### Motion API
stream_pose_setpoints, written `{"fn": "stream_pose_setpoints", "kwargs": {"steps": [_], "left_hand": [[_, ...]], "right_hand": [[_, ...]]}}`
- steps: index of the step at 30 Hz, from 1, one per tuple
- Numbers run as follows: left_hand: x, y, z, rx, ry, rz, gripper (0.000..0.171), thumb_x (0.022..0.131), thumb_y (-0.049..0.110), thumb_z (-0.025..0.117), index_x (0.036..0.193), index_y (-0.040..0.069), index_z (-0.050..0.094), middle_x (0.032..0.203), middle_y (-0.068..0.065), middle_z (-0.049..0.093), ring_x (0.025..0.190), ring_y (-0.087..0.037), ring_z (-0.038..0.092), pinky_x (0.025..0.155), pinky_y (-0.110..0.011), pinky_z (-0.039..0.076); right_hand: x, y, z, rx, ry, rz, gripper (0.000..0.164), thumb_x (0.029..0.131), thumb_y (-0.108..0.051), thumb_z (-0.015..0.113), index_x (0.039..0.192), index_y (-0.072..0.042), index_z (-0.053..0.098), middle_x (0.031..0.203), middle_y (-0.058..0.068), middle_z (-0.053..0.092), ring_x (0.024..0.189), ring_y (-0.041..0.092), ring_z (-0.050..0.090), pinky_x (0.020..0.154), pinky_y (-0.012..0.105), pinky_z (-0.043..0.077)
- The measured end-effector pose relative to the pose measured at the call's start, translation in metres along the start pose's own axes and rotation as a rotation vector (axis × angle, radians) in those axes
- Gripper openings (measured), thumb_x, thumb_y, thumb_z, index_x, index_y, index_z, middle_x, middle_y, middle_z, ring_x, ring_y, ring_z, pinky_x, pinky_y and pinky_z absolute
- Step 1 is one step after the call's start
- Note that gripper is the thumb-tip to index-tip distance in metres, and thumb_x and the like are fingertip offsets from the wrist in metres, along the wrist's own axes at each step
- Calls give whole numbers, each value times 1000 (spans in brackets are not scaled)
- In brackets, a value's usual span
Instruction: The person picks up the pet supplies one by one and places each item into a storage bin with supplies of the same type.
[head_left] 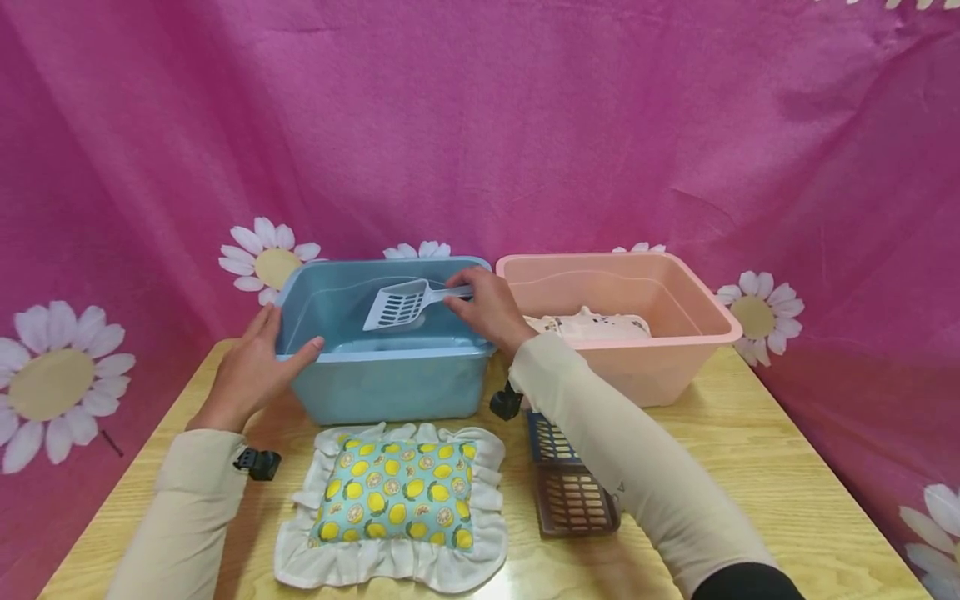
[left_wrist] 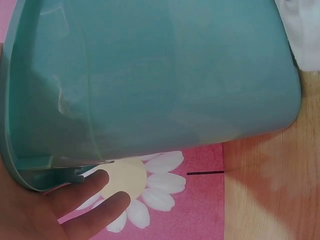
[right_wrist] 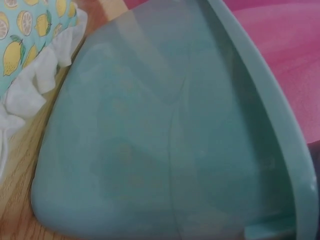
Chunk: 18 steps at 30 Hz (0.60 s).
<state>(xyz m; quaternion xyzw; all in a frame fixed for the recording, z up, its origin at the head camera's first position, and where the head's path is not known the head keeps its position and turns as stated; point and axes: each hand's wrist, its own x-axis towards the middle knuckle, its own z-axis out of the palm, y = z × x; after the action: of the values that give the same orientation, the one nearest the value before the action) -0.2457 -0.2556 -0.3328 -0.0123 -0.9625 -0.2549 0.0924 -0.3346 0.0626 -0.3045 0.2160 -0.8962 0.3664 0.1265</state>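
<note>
A blue plastic bin stands on the table's left half. My left hand rests at its front left corner, thumb spread over the front rim and the other fingers along the left side. In the left wrist view, two fairly straight fingers of the left hand lie below the rim. My right hand pinches the handle of a pale grey slotted litter scoop. The scoop is over the bin's opening, its blade pointing left. The right wrist view shows the bin's wall; neither hand nor scoop appears there.
A pink bin with a cream patterned item inside stands at right. A lemon-print cushion with white ruffles lies in front. Beneath the right forearm are a dark blue slotted basket and a brown one. A pink flowered cloth hangs behind.
</note>
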Motion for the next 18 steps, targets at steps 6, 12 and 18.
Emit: {"fn": "stream_pose_setpoints", "kwargs": {"steps": [6, 12, 18], "left_hand": [[0, 1, 1, -8, 3, 9, 99, 88, 65, 49, 155, 9, 1, 160, -19, 6, 132, -54, 30, 91, -72, 37], [-1, 0, 1, -3, 12, 14, 98, 89, 64, 49, 155, 8, 2, 160, -19, 7, 131, -55, 31, 91, -72, 37], [0, 0, 1, -8, 12, 13, 98, 89, 64, 50, 155, 8, 2, 160, -20, 7, 132, -55, 30, 91, -72, 37]], "right_hand": [[-3, 0, 2, -33, -11, -14, 25, 87, -16, 72, 109, -5, 69, 110, 11, 65, 105, 23, 59, 94, 32, 47], [-3, 0, 4, -53, -33, -44, 24, 88, -17, 72, 109, -5, 70, 109, 10, 65, 105, 23, 58, 95, 31, 46], [-1, 1, 5, -52, -65, -63, 24, 88, -18, 71, 109, -6, 71, 108, 8, 65, 105, 21, 59, 96, 30, 46]]}}
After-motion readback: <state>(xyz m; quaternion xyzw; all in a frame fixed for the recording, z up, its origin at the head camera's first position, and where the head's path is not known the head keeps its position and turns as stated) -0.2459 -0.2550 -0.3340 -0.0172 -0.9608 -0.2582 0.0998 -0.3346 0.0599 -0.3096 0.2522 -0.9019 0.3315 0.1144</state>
